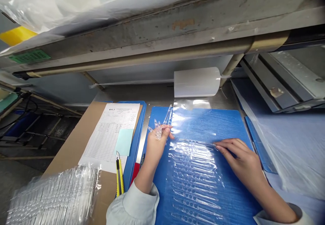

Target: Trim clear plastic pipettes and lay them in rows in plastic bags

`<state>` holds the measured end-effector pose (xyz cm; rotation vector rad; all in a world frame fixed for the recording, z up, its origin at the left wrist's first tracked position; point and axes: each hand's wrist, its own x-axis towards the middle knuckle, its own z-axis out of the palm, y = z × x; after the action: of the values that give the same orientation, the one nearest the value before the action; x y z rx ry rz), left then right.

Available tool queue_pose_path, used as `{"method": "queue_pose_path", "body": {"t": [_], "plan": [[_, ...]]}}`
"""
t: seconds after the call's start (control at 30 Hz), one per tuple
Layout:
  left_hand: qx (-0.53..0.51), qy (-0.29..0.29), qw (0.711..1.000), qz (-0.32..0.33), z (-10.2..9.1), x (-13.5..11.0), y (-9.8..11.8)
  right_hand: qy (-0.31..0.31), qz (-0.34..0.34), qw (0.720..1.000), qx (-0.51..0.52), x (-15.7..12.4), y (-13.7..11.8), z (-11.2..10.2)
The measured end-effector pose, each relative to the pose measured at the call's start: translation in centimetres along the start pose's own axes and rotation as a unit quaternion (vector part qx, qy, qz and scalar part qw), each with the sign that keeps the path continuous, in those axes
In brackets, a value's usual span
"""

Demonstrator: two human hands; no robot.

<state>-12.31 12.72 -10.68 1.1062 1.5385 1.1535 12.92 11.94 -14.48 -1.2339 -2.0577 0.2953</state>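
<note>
The left hand [157, 144] curls around several clear sticks [167, 116]; the right hand [243, 158], back uppermost, points leftward, pinching another stick [204, 143] by its tip.

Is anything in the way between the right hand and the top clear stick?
No, nothing visible: the right hand pinches the right end of the top clear plastic stick. The left hand, holding other clear plastic sticks, is beyond the opposite end.

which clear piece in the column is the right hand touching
The farthest clear piece, nearest the white roll; the right hand pinches its right end.
</note>
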Motion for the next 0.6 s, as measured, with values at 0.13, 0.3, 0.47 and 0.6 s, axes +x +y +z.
{"method": "queue_pose_path", "body": {"t": [0.13,0.3,0.47,0.6], "plan": [[-0.095,-0.063,0.988,-0.101,-0.4,0.0,0.1,-0.017,0.007,1.0,0.0,-0.4,0.9,0.9],[-0.109,-0.117,0.973,-0.164,-0.4,-0.2,-0.2,-0.021,-0.006,1.0,-0.006,-0.4,0.8,1.5],[0.032,-0.206,0.97,-0.126,0.0,-0.8,0.4,-0.018,-0.023,0.998,-0.053,-0.2,0.2,1.2],[0.106,-0.296,0.947,-0.065,0.6,-1.3,1.0,-0.038,-0.072,0.997,0.017,1.1,-1.3,0.7]]}}
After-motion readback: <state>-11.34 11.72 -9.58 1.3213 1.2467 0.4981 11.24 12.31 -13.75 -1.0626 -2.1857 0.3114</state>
